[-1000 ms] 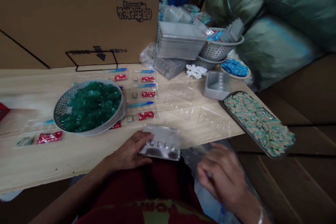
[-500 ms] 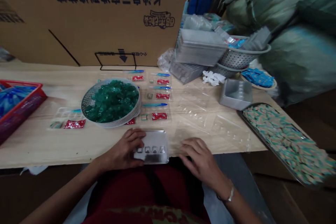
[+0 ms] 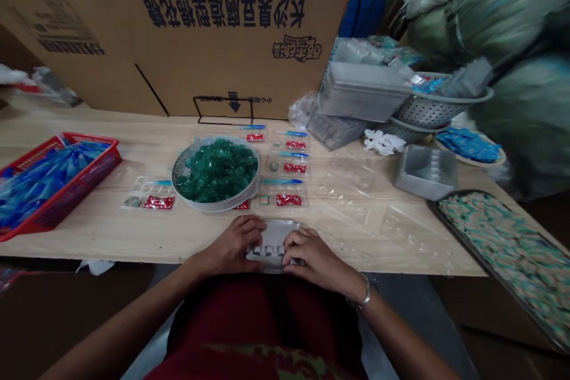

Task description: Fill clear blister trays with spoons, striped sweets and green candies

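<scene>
Clear plastic blister tray [image 3: 274, 231]: flat on the wooden table [image 3: 102, 243], directly beneath our fingers, its row of small square wells showing between our hands.
Left hand [image 3: 234, 244]: fingers [image 3: 249, 228] close together, curled over the tray's left end and touching it.
Right hand [image 3: 314, 258]: fingers [image 3: 296, 246] close together on the right end, holding the tray between our hands.
Ahead of our fingers: a round perforated metal sieve [image 3: 209, 209] heaped with green pieces [image 3: 217, 171], and blister trays with red packets [image 3: 288, 200].
Left of our fingers: a red plastic basket [image 3: 89, 190] of blue items.
Right of our fingers: a metal tray [image 3: 449, 192] of striped green-and-cream pieces.

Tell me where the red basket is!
In the head view, the red basket sits at the left end of the wooden table, just left of a clear plastic tray.
</scene>
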Motion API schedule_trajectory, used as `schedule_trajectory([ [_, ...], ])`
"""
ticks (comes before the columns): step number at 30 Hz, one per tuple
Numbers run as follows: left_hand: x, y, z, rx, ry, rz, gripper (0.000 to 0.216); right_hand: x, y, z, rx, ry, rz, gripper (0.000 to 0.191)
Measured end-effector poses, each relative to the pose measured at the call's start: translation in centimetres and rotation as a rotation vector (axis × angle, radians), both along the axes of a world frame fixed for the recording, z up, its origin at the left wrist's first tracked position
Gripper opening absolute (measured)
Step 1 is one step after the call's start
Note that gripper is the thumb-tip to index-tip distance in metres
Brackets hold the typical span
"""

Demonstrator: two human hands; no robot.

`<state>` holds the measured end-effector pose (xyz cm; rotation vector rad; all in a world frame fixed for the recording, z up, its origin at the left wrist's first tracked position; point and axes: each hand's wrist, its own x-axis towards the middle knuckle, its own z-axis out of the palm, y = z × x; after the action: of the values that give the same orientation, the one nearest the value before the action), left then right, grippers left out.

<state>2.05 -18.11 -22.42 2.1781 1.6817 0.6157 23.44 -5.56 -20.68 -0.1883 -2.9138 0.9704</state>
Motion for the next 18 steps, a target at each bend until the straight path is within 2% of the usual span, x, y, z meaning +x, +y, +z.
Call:
schedule_trajectory([
  [2,0.0,0.0,-0.1,0.011,-0.005,0.001,0.033,-0.3,-0.9,0.4,0.116,-0.033,-0.014,0.004],
  [6,0.2,-0.1,-0.3,0.07,-0.033,0.009,0.032,-0.9,-3.8,0.3,0.529,0.013,-0.057,0.002],
  [8,0.5,-0.4,-0.3,0.119,-0.049,0.015,0.037,-1.1,-4.6,-0.1,0.615,0.067,-0.009,0.002],
  [11,0.9,-2.1,-0.7,0.269,-0.094,0.109,0.056,-1.4,-4.6,-0.3,0.604,0.138,0.012,0.004],
  [14,0.8,-4.5,-1.9,0.416,-0.169,0.257,0.062,-1.3,-3.8,0.7,0.541,0.275,-0.091,0.008],
  [18,0.3,-6.4,-3.6,0.308,-0.065,0.282,0.079,0.7,-2.3,3.7,0.352,0.432,-0.26,0.012],
])
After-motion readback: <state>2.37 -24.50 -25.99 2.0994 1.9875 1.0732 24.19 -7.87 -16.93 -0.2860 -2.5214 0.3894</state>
